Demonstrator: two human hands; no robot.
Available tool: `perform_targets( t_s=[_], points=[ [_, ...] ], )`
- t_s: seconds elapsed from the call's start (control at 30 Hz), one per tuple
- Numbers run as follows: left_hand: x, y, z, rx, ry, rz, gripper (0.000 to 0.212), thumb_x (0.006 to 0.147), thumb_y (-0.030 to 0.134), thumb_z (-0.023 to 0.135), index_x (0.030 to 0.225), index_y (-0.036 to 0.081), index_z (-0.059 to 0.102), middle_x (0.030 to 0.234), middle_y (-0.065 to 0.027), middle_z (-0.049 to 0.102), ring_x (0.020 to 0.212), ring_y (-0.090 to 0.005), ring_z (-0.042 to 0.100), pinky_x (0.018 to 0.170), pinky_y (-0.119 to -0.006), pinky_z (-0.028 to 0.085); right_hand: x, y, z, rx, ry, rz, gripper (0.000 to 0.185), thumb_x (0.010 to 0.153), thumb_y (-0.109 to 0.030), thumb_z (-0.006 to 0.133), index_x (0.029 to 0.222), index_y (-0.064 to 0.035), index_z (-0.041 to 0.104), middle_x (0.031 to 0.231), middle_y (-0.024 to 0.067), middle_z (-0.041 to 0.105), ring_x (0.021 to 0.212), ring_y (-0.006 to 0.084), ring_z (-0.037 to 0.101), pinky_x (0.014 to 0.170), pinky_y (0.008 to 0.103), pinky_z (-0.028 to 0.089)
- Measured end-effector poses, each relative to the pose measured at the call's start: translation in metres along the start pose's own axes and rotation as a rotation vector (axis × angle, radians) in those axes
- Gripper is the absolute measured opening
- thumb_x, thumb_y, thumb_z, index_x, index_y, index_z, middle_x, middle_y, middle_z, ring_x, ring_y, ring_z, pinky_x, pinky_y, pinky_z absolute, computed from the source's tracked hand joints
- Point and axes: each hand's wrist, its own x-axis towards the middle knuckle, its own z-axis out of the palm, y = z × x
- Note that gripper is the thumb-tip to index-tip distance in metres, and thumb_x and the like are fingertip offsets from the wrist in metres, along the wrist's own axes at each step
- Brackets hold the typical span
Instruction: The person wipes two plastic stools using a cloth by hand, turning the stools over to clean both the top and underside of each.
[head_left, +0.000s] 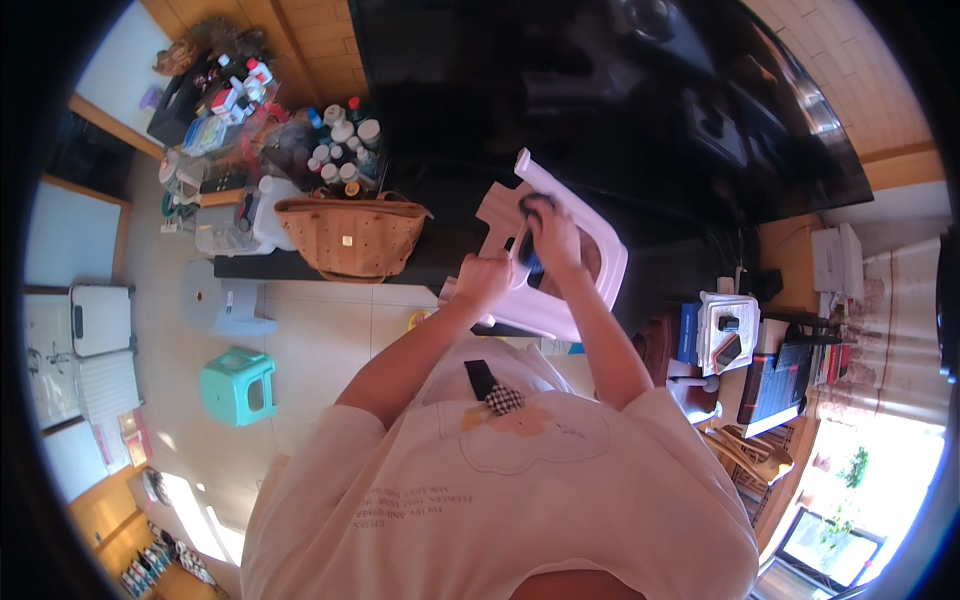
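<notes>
A pink plastic stool (600, 255) lies tipped on the black cabinet top in front of me, its open inner side partly facing me. My left hand (484, 281) grips the stool at its near left part, the fingers closed around an edge. Inside the stool, my right hand (555, 229) is closed on a dark, round-ended object (534, 202), perhaps a brush or cloth; the fingers cover much of it. Something dark blue shows just below those fingers, and I cannot tell whether it is part of the same object.
A brown handbag (352, 236) stands left of the stool, with bottles (341, 150) and a white jug (274, 214) by it. A large black television screen (600, 82) rises behind. On the floor at left are a turquoise stool (236, 386) and a grey stool (217, 300). Papers (727, 322) lie right.
</notes>
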Motion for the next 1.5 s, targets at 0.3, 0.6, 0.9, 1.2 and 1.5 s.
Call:
perform_targets(
  t_s=[0.3, 0.6, 0.9, 1.2, 1.5],
  points=[
    [-0.005, -0.004, 0.005, 0.056, 0.011, 0.045, 0.01, 0.082, 0.018, 0.059, 0.079, 0.008, 0.057, 0.055, -0.0067, 0.062, 0.047, -0.0247, 0.063, 0.056, -0.042, 0.048, -0.017, -0.012, 0.003, -0.096, 0.057, 0.011, 0.023, 0.087, -0.017, 0.064, 0.111, -0.0141, 0.063, 0.124, 0.012, 0.059, 0.1, 0.0409, 0.061, 0.085, 0.0467, 0.052],
    [-0.015, 0.001, 0.013, 0.084, -0.054, 0.049, 0.016, 0.093, 0.023, 0.052, 0.086, 0.009, 0.055, 0.052, -0.0056, 0.06, 0.045, -0.0244, 0.061, 0.058, -0.044, 0.045, 0.029, 0.049, 0.002, -0.064, 0.066, 0.182, 0.04, 0.091, -0.023, 0.061, 0.132, -0.0251, 0.058, 0.143, 0.019, 0.047, 0.116, 0.0422, 0.055, 0.097, 0.0459, 0.049],
    [-0.005, 0.009, 0.007, 0.11, -0.012, 0.105, 0.016, 0.092, 0.022, 0.054, 0.082, 0.009, 0.055, 0.052, -0.0062, 0.061, 0.046, -0.0241, 0.062, 0.056, -0.04, 0.046, -0.056, 0.145, -0.045, -0.213, 0.037, 0.574, 0.038, 0.09, -0.023, 0.062, 0.128, -0.0212, 0.064, 0.127, 0.0215, 0.058, 0.104, 0.0402, 0.064, 0.09, 0.0454, 0.053],
    [-0.011, 0.009, 0.012, 0.101, 0.012, 0.043, 0.017, 0.091, 0.023, 0.055, 0.08, 0.01, 0.055, 0.051, -0.0062, 0.06, 0.045, -0.0236, 0.061, 0.053, -0.042, 0.046, -0.013, 0.056, -0.012, -0.087, 0.075, 0.28, 0.033, 0.09, -0.018, 0.061, 0.122, -0.0202, 0.067, 0.132, 0.0222, 0.054, 0.105, 0.0429, 0.061, 0.092, 0.0454, 0.051],
    [-0.001, 0.008, 0.001, 0.093, -0.06, 0.025, 0.015, 0.089, 0.023, 0.058, 0.083, 0.009, 0.055, 0.055, -0.0063, 0.061, 0.05, -0.0246, 0.064, 0.057, -0.043, 0.047, -0.038, 0.153, -0.098, -0.529, -0.515, 0.517, 0.024, 0.087, -0.021, 0.065, 0.107, -0.0141, 0.073, 0.115, 0.013, 0.069, 0.108, 0.0307, 0.065, 0.094, 0.0393, 0.052]
  ],
)
